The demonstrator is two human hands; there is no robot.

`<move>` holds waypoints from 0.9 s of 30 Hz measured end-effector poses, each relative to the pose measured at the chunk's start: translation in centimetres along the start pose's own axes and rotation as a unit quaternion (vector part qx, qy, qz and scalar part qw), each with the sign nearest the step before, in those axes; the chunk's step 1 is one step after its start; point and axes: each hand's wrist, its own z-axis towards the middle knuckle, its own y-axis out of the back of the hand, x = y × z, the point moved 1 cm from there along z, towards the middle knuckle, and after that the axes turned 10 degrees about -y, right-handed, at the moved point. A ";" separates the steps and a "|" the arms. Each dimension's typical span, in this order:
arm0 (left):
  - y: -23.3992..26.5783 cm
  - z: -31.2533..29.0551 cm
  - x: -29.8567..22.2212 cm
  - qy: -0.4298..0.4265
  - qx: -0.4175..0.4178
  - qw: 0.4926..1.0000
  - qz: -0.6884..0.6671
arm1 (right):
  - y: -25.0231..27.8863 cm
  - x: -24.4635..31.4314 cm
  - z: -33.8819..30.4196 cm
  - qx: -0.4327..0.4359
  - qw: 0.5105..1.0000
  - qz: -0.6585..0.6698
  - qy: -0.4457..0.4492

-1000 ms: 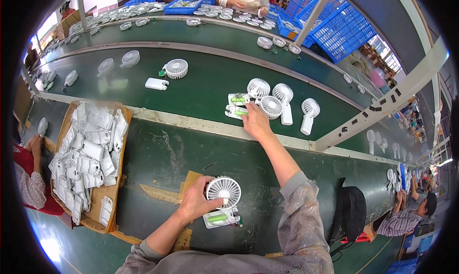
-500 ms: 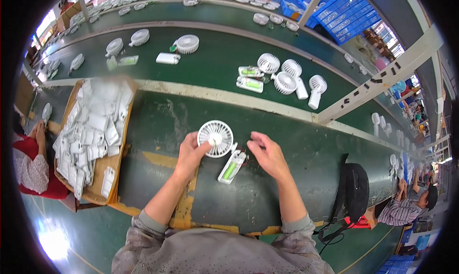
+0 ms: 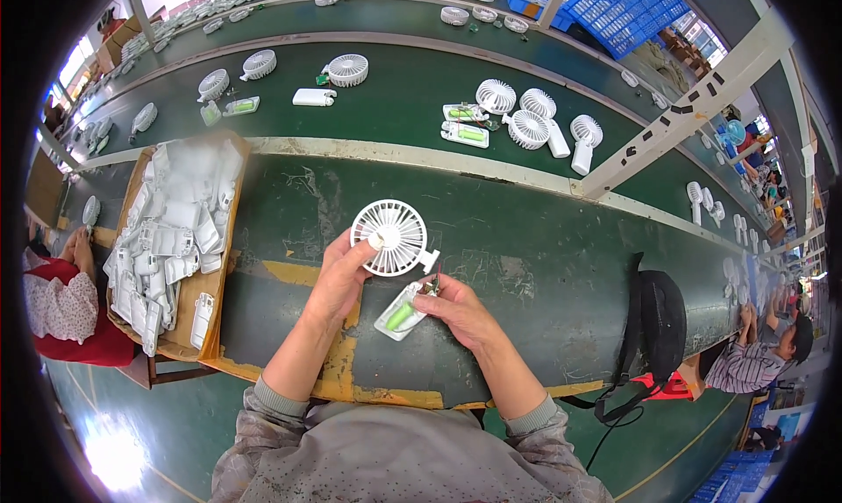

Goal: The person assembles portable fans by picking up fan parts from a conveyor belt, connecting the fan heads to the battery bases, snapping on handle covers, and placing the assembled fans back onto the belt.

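Observation:
My left hand (image 3: pixel 344 271) grips a round white fan head (image 3: pixel 391 236) by its rim, thumb on the front grille. A short white neck sticks out at the fan's lower right. My right hand (image 3: pixel 456 312) is closed on an open white handle shell (image 3: pixel 399 314) that carries a green battery, with thumb on top. Thin dark wires and a small green board show by the right fingertips, between shell and neck. The shell lies tilted just below the fan head. Parts of both hands' fingers are hidden behind what they hold.
A cardboard box (image 3: pixel 210 328) of white plastic shells stands at left. A black bag (image 3: pixel 660 328) lies at the right of the bench. Behind a pale rail (image 3: pixel 395 152), a green belt (image 3: pixel 395 108) carries white fans and battery shells. Co-workers sit at both sides.
My right hand has come in from the right and taken hold of the battery shell. The shell has turned and parted from the fan's neck. My left hand keeps the fan head.

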 end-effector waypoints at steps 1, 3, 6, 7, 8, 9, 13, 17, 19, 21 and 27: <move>0.3 0.0 -0.2 -0.005 -0.009 1.000 -0.003 | -0.2 0.1 -0.2 0.004 1.000 -0.001 0.000; 0.7 0.1 -0.5 -0.014 -0.026 0.999 -0.014 | -1.2 0.7 -1.1 0.021 0.999 0.031 -0.014; 0.8 0.1 -1.0 -0.022 -0.044 0.998 -0.036 | -1.7 0.5 -1.7 0.049 0.997 0.047 -0.042; 0.7 0.2 -1.0 -0.021 -0.046 0.998 -0.035 | -1.7 0.4 -1.9 0.051 0.997 0.027 -0.051; 0.7 0.2 -1.1 -0.027 -0.054 0.997 -0.047 | -1.8 0.2 -1.8 0.051 0.998 -0.006 -0.043; 0.7 0.3 -1.1 -0.032 -0.062 0.996 -0.060 | -1.7 0.1 -1.7 0.051 0.998 -0.005 -0.044; 0.3 -0.3 -1.8 -0.061 -0.067 0.992 -0.083 | -1.3 0.0 -1.6 -0.019 0.993 -0.024 -0.118; 0.3 -0.9 -2.1 -0.092 -0.086 0.988 -0.093 | -0.7 0.3 -2.4 0.019 0.995 0.013 -0.100; 0.4 -1.1 -2.2 -0.089 -0.086 0.988 -0.091 | -0.3 0.1 -2.4 0.038 0.993 0.072 -0.082; 0.4 -1.4 -2.0 -0.092 -0.060 0.991 -0.072 | 0.1 0.1 -2.0 -0.014 0.987 0.114 -0.108; -0.5 -1.7 -1.9 -0.098 -0.060 0.992 0.050 | 0.7 0.6 -2.4 -0.098 0.983 0.135 -0.075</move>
